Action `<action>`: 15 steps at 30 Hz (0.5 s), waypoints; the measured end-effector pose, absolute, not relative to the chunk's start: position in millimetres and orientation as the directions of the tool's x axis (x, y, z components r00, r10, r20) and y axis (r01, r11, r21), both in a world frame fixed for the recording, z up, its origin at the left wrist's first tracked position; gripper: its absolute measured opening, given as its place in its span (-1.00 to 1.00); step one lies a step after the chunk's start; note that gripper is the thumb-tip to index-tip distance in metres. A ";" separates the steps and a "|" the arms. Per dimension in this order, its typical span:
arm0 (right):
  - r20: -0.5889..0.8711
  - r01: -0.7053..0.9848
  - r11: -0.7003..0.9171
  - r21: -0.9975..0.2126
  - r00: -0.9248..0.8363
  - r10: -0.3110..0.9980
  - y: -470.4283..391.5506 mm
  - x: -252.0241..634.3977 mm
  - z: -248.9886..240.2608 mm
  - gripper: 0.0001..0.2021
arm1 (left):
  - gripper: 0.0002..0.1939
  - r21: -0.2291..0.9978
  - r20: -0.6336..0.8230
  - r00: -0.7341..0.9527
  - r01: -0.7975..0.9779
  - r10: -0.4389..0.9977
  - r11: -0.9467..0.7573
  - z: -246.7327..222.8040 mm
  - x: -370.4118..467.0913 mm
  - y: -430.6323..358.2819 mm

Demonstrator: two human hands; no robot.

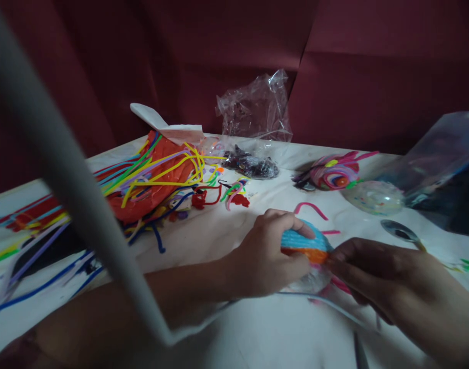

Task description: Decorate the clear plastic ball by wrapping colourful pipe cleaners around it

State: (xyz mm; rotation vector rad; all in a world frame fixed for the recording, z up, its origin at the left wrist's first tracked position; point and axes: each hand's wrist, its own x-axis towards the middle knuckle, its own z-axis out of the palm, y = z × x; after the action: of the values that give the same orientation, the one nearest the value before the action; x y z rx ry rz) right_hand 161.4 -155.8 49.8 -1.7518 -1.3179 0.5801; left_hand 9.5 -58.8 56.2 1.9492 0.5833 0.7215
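Note:
My left hand (275,253) is wrapped round a rounded object (301,240) banded in light blue and orange, with a clear, shiny lower part. At its right edge, the fingers of my right hand (357,271) are pinched together near a pink strip (340,284); what lies between the fingertips is hidden. Just behind the object are a curved pink piece (312,207) and a short straight pink one. A thin pale cord (326,297) passes in front of the hands.
Many coloured pipe cleaners (157,174) lie on red wrapping at the left. Behind are a clear plastic bag (255,110) and a pink swirled ball (332,171). A clear dome (375,197) stands right. A blurred grey bar (77,189) crosses the left foreground.

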 end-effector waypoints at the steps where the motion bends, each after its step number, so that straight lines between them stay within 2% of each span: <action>1: 0.128 0.526 -0.063 -0.848 0.318 0.939 -156.1 161.6 49.2 -0.70 | -0.72 0.883 0.257 0.714 0.100 0.651 -0.459 56.0 9.3 -59.0; 8: 0.045 0.472 -0.129 -0.872 0.340 0.939 -157.5 159.2 54.2 -0.69 | -0.73 0.841 0.302 0.725 0.102 0.619 -0.531 55.2 8.9 -61.0; 11: 0.087 0.454 -0.069 -0.888 0.315 0.945 -156.5 160.0 56.3 -0.72 | -0.75 0.854 0.297 0.715 0.097 0.633 -0.511 54.7 9.7 -61.7; 15: 0.022 0.471 -0.090 -0.877 0.227 0.974 -154.6 162.2 58.5 -0.73 | -0.80 0.898 0.244 0.704 0.095 0.667 -0.429 56.4 10.4 -62.5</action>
State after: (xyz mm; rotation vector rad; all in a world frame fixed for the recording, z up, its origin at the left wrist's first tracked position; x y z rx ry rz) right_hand 162.2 -154.6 58.5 -1.6914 -1.3600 0.7818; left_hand 10.4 -62.5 56.4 1.9309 0.5888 0.7320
